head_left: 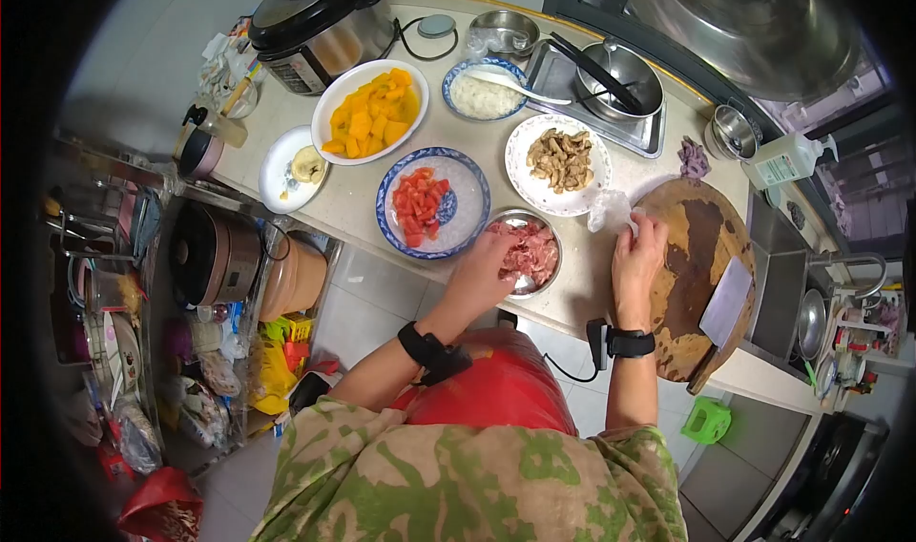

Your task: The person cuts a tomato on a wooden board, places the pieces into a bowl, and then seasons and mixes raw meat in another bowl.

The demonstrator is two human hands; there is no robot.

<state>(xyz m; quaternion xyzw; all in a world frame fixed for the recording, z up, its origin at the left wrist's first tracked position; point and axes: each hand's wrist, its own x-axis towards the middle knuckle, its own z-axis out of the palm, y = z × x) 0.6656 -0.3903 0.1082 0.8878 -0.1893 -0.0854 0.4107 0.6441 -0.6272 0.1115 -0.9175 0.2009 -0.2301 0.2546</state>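
Note:
My left hand reaches into a small steel bowl of raw pink minced meat, fingers buried in the meat. My right hand rests at the left edge of a round wooden cutting board, its fingertips pinching a crumpled clear plastic bag. A cleaver lies flat on the board to the right of that hand. Both wrists wear black straps.
On the counter stand a blue-rimmed plate of tomato pieces, a white bowl of orange cubes, a plate of sliced mushrooms, a bowl of white chopped food, a rice cooker and a steel pot. The sink lies right.

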